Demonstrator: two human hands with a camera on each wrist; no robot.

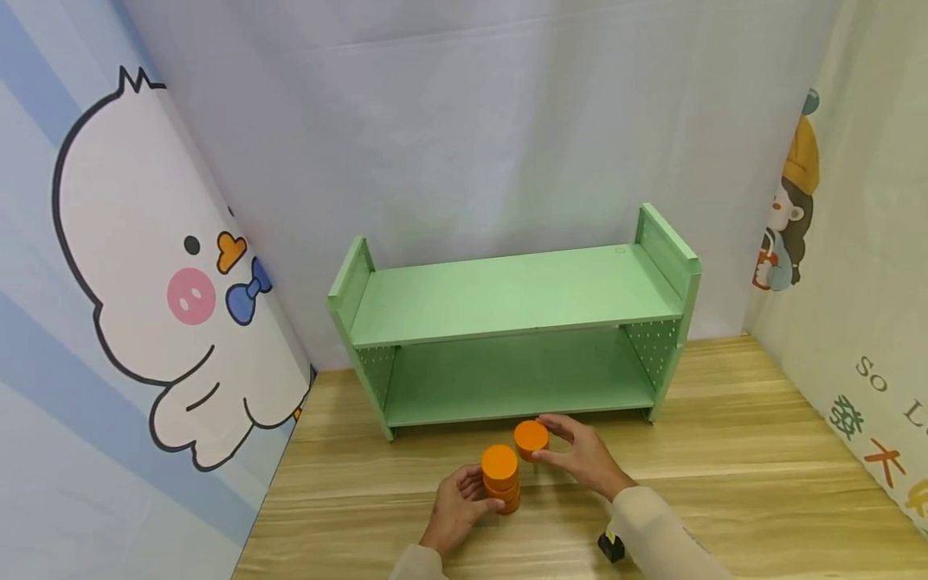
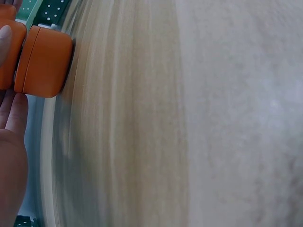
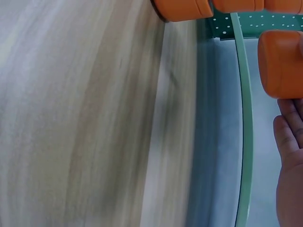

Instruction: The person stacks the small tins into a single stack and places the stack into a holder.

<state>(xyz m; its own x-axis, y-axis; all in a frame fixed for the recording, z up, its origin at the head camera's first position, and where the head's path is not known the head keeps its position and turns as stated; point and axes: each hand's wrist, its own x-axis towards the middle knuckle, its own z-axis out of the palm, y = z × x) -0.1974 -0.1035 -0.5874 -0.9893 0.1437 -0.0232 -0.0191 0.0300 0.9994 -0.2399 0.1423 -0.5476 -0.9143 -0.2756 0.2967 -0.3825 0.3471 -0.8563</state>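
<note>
Left hand (image 1: 455, 509): curled stack-wide, grips orange cylinder stack (image 1: 501, 475)
Right hand (image 1: 586, 457): part-open, pinches lone orange cylinder (image 1: 532, 437)
Black block (image 1: 611, 548): I see head-view only

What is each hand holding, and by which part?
Right hand: one orange, plastic-looking cylinder, by its sides. Left hand: a stack of orange cylinders, by its sides.

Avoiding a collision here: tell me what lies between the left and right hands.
In the head view, the orange stack and the single orange cylinder.

Orange cylinders (image 1: 500, 465), pale-green shelf (image 1: 515, 294), tan wood-grain table (image 1: 761, 451)
</note>
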